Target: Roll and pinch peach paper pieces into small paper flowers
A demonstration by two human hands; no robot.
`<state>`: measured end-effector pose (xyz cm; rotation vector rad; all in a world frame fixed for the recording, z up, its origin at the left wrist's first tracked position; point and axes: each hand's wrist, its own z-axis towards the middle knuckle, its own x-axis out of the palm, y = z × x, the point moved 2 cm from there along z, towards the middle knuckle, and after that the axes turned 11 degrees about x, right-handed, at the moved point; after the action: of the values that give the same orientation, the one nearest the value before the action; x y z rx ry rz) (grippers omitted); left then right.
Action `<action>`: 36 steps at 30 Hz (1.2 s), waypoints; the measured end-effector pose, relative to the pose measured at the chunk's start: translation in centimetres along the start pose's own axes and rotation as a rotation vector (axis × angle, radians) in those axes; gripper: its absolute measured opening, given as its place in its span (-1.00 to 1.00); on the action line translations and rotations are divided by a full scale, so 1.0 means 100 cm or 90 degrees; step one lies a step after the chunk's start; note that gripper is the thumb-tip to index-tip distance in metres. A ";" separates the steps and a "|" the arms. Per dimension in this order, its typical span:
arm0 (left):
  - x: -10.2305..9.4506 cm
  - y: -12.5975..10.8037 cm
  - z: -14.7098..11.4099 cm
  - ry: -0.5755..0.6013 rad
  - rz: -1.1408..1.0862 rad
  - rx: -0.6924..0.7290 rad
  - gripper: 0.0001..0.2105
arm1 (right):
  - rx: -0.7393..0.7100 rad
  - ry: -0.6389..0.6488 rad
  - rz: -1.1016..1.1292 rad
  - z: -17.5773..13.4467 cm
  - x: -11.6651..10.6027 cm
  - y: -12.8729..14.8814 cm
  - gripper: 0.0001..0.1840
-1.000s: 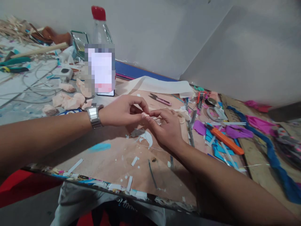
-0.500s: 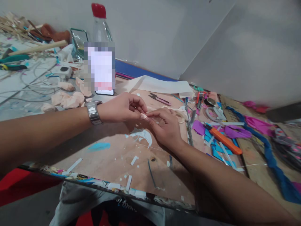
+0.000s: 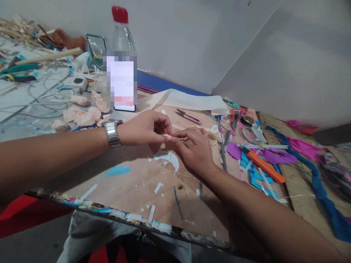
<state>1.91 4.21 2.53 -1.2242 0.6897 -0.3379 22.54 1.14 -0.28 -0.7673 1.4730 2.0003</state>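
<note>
My left hand [image 3: 149, 128], with a metal watch [image 3: 112, 133] on the wrist, pinches a small pale peach piece [image 3: 168, 137] that looks like paper. From the other side my right hand [image 3: 196, 146] meets it, thumb and forefinger closed on the same piece. The two sets of fingertips almost touch, and they hide most of the piece. Below them a smear of white paste [image 3: 168, 159] lies on the board [image 3: 123, 193]. Thread snips [image 3: 188, 116] rest just beyond my hands, and a roll of tape [image 3: 213, 138] is partly behind my right hand.
A phone [image 3: 123, 84] leans against a bottle with a red cap [image 3: 120, 14]. Crumpled peach paper [image 3: 82, 115] lies to the left. On the right are an orange cutter [image 3: 263, 164], coloured scraps and a twisted blue strip [image 3: 315, 182]. White paper [image 3: 189, 100] lies along the back.
The whole view has shifted slightly, so things sit a little further right. My fingers have shifted slightly around the small peach piece, which both hands still pinch.
</note>
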 end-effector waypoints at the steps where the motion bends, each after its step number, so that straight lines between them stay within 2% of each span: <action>1: 0.000 0.000 0.000 -0.002 -0.011 -0.005 -0.78 | -0.001 -0.001 -0.001 0.000 0.000 0.000 -0.62; 6: 0.000 0.001 0.001 -0.033 -0.034 -0.001 -0.79 | -0.017 -0.014 -0.011 -0.003 0.000 0.002 -0.60; 12: 0.000 0.001 0.000 -0.059 -0.029 -0.052 -0.74 | -0.042 -0.020 -0.016 -0.005 0.000 0.004 -0.67; 16: 0.003 0.001 -0.002 -0.038 -0.056 -0.082 -0.70 | -0.067 -0.025 -0.023 -0.005 0.001 0.004 -0.68; 23: 0.005 0.001 -0.002 -0.032 -0.057 -0.068 -0.66 | -0.152 -0.030 -0.053 -0.006 0.001 0.007 -0.79; 31: 0.006 0.006 -0.003 0.006 -0.058 -0.070 -0.62 | -0.186 0.007 -0.066 -0.008 0.002 0.007 -0.87; 36: 0.007 0.007 -0.003 0.099 -0.042 -0.086 -0.67 | -0.212 0.018 -0.056 -0.008 0.004 0.005 -0.91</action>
<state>2.13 3.77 1.64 -1.3615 0.8169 -0.4510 22.03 0.30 -0.38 -0.9807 1.1110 2.2016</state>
